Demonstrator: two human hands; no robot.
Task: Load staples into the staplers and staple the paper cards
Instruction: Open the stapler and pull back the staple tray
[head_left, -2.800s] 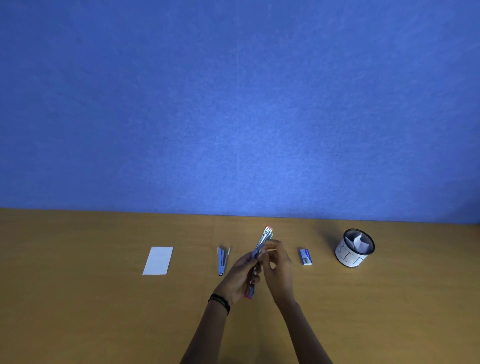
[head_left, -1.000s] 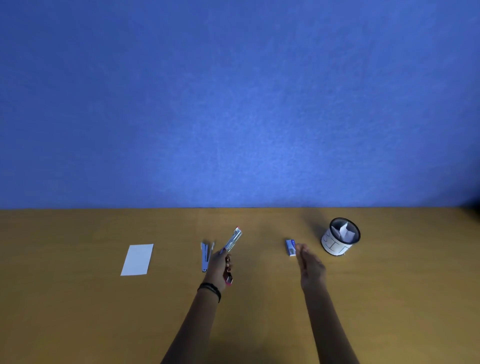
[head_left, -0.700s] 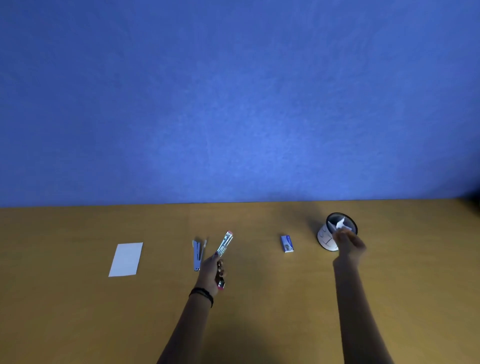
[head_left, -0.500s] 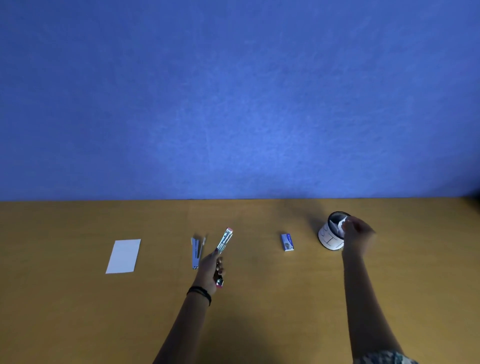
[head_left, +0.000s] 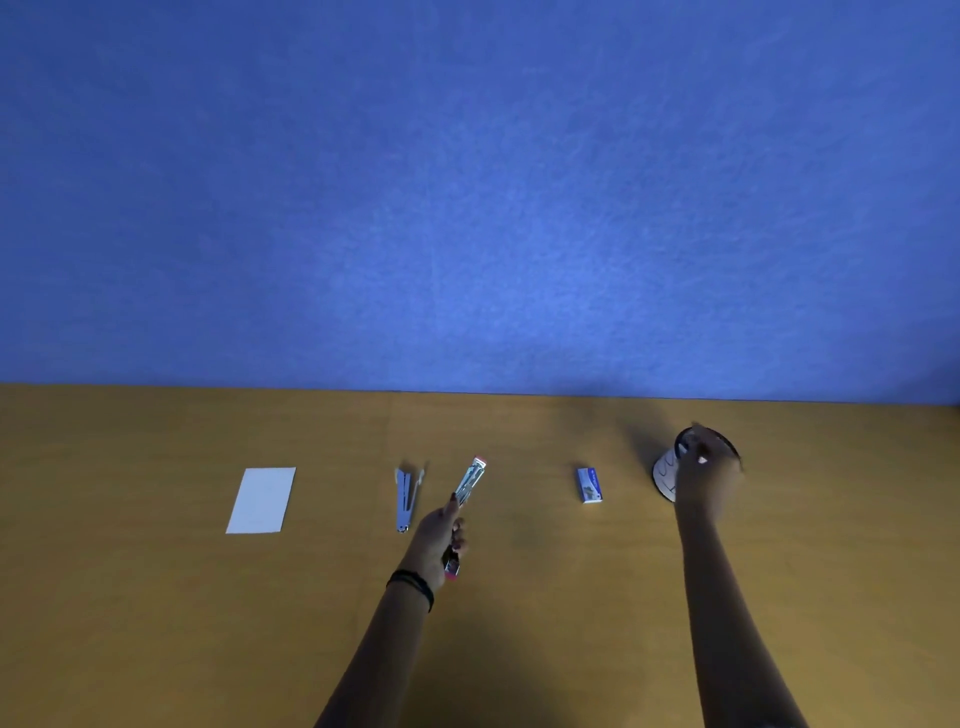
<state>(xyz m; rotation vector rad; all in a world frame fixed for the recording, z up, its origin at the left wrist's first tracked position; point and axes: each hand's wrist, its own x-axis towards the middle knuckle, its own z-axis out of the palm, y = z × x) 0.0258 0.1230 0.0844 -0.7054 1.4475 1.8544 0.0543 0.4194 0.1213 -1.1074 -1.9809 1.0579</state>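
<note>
The person's left hand (head_left: 436, 535) grips a slim, pink-tipped metal stapler (head_left: 470, 483) around its lower half. The stapler tilts up and away over the wooden counter (head_left: 156, 623), with its long silver part pointing away from the body. The right hand (head_left: 709, 473) is at the mouth of a small white, dark-rimmed cup (head_left: 665, 475) far to the right. It is blurred, so whether its fingers pinch anything cannot be told. The loading step appears to be underway, and to do it well the left hand should keep the stapler steady with its channel facing up. The right hand then needs to come to the small blue staple box (head_left: 589, 485), which lies flat between the two hands, nearer the right. A second silver-blue stapler (head_left: 407, 496) lies splayed open just left of the left hand. The white paper card (head_left: 261, 500) lies well apart, farther left, untouched.
</note>
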